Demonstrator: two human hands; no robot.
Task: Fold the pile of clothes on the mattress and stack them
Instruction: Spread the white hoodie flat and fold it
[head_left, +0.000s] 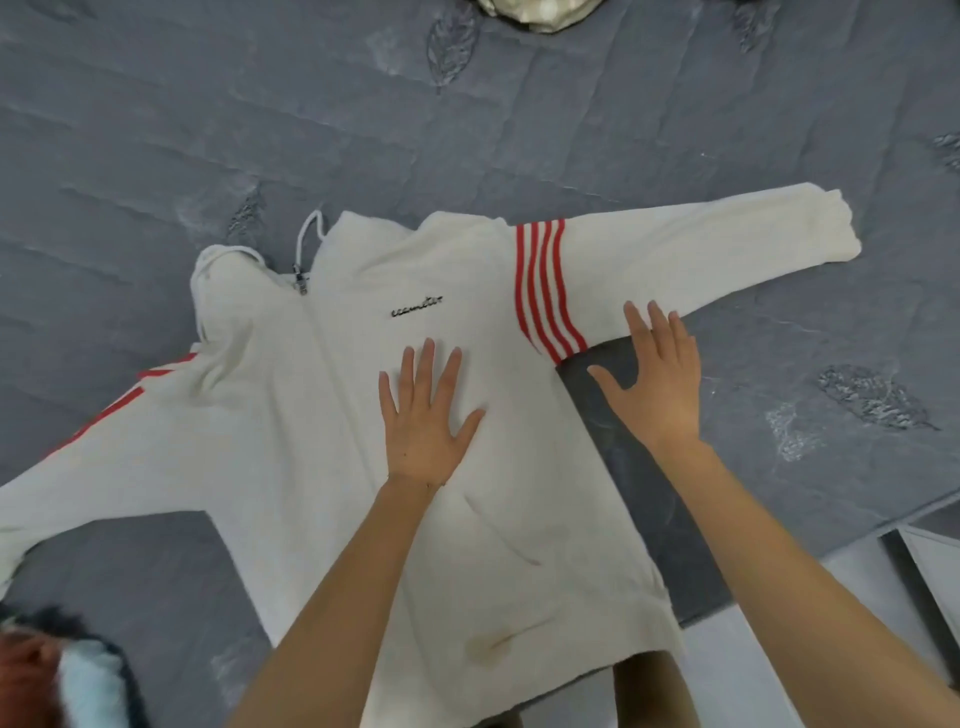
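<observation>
Both forearms reach over the white zip hoodie (291, 441), spread face up on the grey mattress (156, 130). My left hand (423, 421) presses flat on its chest, fingers straight, gripping nothing. My right hand (657, 379), fingers splayed, touches the outstretched sleeve (701, 249) beside its 4 red stripes (545, 286).
</observation>
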